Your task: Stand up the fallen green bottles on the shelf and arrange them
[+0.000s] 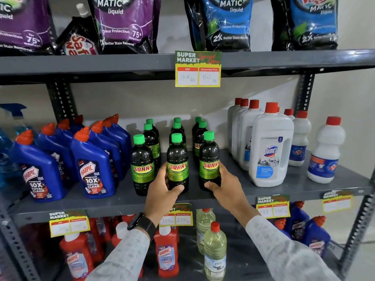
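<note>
Apparently the standing-up part is finished and the arranging is in hand: every green-capped Sunny bottle in view stands upright on the grey middle shelf (239, 191), grouped at the centre of the frame in three files running from front to back. The left hand (162, 191) is wrapped around the lower body of the front middle bottle (177, 163), thumb across its base at the front and fingers behind, while the right hand (225, 185) is closed in the same way on the base of the front right bottle (209, 159). The front left bottle (142, 165) stands free, just beside the left hand. Judging from the row, the next move calls for small slides only, to even the gaps and bring the three front labels into line with the shelf edge, keeping each bottle upright and clear of the blue Harpic bottles (93, 165) at left and the white Domex jug (271, 147) at right. The rear bottles are largely screened by the front ones, so their spacing cannot be judged. Both bases held are covered by fingers, and whether they rest on the shelf cannot be told.
</note>
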Available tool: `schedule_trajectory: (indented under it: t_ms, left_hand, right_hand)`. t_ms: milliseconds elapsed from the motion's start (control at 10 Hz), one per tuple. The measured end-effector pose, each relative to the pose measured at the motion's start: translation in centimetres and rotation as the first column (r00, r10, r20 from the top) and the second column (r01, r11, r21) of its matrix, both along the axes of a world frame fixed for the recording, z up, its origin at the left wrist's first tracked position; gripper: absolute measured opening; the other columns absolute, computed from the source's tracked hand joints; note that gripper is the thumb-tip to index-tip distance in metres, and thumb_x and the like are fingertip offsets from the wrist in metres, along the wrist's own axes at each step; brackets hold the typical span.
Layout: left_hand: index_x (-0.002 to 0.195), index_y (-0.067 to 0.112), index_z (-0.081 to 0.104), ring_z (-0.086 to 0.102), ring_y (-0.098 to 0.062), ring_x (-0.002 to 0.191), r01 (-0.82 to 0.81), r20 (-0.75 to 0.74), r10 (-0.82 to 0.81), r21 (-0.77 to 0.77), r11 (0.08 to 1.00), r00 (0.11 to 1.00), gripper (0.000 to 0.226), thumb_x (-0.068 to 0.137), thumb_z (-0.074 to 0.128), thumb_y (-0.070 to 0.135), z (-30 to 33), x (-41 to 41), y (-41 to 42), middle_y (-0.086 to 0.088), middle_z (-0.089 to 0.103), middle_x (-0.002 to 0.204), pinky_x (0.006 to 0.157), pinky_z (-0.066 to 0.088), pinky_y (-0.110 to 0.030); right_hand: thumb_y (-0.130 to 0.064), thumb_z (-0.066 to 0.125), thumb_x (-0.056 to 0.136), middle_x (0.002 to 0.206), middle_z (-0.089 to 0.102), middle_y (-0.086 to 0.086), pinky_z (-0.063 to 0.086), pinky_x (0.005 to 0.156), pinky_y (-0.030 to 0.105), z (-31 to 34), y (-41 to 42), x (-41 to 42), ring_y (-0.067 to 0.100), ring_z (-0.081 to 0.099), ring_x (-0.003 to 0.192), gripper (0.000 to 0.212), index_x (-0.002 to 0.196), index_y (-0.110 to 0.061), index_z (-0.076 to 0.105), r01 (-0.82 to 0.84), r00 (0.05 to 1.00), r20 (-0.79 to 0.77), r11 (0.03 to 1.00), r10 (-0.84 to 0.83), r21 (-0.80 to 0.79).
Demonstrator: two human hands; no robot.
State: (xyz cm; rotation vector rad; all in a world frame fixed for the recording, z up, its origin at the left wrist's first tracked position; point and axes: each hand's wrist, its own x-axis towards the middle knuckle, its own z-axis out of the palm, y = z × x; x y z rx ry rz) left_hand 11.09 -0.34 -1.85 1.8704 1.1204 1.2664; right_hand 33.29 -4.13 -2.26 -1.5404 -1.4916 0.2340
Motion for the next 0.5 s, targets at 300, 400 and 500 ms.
schedule_trajectory:
  t_ms: [300,400,500]
  left_hand:
    - [0.159,0.033,0.026,0.052,-0.009,0.131,-0.022,-0.063,0.022,0.008,1.0,0.998,0.091,0.086,0.076,0.014,0.5,0.0,-0.5,0.013,0.057,0.142,0.117,0.041,-0.042]
    - [0.162,0.031,0.018,0.052,-0.011,0.134,-0.012,-0.06,0.013,0.013,1.0,0.998,0.096,0.086,0.076,0.017,0.6,-0.2,-1.1,0.007,0.056,0.147,0.117,0.041,-0.043]
    - [0.163,0.028,0.012,0.06,-0.014,0.123,-0.141,-0.062,0.146,0.077,0.987,0.987,0.096,0.089,0.074,0.03,0.4,-0.3,-2.6,-0.006,0.061,0.145,0.111,0.048,-0.042]
  right_hand:
    - [-0.024,0.078,0.09,0.137,0.066,-0.008,0.045,0.105,0.034,0.4,-0.2,-0.1,0.016,0.059,0.126,0.081,0.157,-0.032,0.034,-0.016,1.0,-0.023,0.998,0.015,-0.064]
    - [-0.025,0.08,0.089,0.138,0.065,-0.006,0.043,0.104,0.03,0.6,-0.3,-0.2,0.018,0.059,0.129,0.085,0.159,-0.028,0.032,-0.03,0.999,-0.021,0.997,0.028,-0.066]
    - [-0.033,0.08,0.09,0.15,0.058,0.003,0.043,0.111,0.037,1.5,-1.3,-0.2,0.024,0.053,0.138,0.103,0.167,-0.019,0.014,0.038,0.998,-0.056,0.997,-0.042,-0.071]
